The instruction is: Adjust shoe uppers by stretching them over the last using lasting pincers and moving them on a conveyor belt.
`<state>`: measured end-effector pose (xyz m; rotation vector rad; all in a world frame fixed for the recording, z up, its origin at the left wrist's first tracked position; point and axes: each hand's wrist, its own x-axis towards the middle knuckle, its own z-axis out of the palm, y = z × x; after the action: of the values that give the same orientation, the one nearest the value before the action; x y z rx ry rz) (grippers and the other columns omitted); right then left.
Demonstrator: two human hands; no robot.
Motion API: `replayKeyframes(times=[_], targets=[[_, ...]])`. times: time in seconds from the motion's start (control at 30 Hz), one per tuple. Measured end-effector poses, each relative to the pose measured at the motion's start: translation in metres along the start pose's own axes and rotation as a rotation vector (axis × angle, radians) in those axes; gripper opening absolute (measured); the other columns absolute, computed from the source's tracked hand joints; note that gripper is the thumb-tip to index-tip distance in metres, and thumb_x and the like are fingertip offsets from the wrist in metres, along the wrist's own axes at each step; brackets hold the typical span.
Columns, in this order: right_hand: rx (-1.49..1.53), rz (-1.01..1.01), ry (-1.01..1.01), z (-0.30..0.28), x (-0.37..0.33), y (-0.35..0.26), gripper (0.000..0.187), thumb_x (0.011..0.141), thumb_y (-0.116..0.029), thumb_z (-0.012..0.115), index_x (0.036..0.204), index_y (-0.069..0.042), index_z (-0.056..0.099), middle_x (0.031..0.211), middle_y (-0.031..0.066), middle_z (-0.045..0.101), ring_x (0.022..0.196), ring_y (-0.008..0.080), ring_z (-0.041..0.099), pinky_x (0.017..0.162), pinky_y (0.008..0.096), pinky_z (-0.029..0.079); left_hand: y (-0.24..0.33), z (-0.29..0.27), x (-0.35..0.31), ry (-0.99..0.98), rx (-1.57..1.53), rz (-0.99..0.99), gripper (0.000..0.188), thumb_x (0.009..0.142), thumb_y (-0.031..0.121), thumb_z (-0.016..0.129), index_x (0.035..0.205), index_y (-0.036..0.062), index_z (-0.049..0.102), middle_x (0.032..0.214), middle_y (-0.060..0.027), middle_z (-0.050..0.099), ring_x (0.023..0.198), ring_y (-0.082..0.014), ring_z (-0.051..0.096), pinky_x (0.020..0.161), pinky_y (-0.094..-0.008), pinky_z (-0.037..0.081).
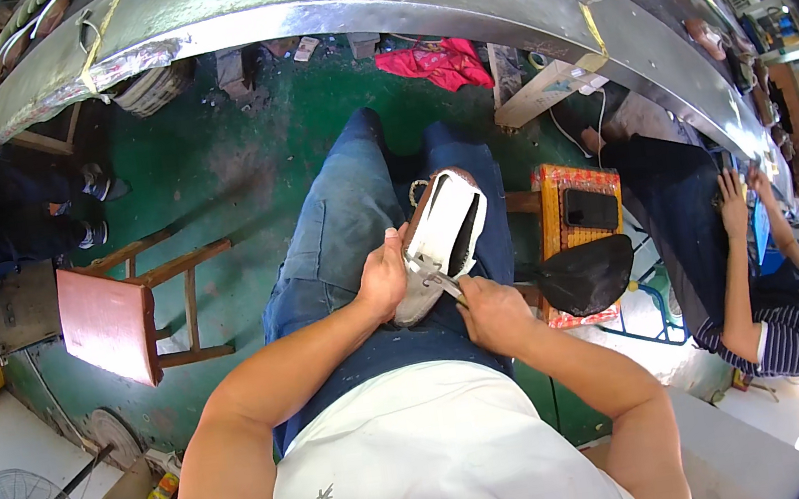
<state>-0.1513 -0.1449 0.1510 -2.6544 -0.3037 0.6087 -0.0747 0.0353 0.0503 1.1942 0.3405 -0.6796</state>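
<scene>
Left hand (385, 277) grips white shoe (434, 230) on denim lap (324, 249); right hand (497, 315) closed around pincers (443, 282). Green floor (240, 185); phone (591, 209) near right edge of orange stool (552, 201); metal workbench (319, 20) beyond.

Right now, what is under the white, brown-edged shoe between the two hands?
Blue denim trousers on the person's legs show around the white, brown-edged shoe. What lies directly beneath is covered by the shoe; whether it touches the denim cannot be told.
</scene>
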Motion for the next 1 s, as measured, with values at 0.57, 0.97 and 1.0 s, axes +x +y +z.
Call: replayKeyframes(times=[0.57, 0.97, 1.0], targets=[[0.085, 0.167, 0.107, -0.042, -0.002, 0.045, 0.023, 0.093, -0.014, 0.063, 0.108, 0.002, 0.057, 0.091, 0.0215, 0.066, 0.091, 0.0399, 0.067, 0.074, 0.0482, 0.053, 0.038, -0.004, -0.009, -0.318, 1.151, 0.639, 0.058, 0.104, 0.02, 0.046, 0.16, 0.0196, 0.03, 0.158, -0.027, 0.034, 0.109, -0.049, 0.063, 0.091, -0.0495, 0.057], [0.156, 0.151, 0.081, -0.055, 0.035, 0.051, 0.037, 0.103, -0.036, 0.054, 0.102, 0.001, 0.056, 0.09, 0.0265, 0.068, 0.088, 0.0472, 0.066, 0.079, 0.0544, 0.051, 0.064, 0.008, -0.009, -0.421, 1.444, 0.412, 0.062, 0.104, 0.039, 0.049, 0.161, 0.0322, 0.024, 0.153, -0.0355, 0.034, 0.093, -0.0499, 0.069, 0.083, -0.0498, 0.059], [0.156, 0.154, 0.085, -0.051, 0.033, 0.051, 0.037, 0.103, -0.036, 0.054, 0.102, 0.001, 0.056, 0.09, 0.0265, 0.068, 0.088, 0.0472, 0.066, 0.079, 0.0544, 0.051, 0.071, 0.012, -0.012, -0.424, 1.445, 0.415, 0.062, 0.104, 0.039, 0.049, 0.161, 0.0322, 0.024, 0.153, -0.0355, 0.034, 0.093, -0.0499, 0.069, 0.083, -0.0498, 0.059]])
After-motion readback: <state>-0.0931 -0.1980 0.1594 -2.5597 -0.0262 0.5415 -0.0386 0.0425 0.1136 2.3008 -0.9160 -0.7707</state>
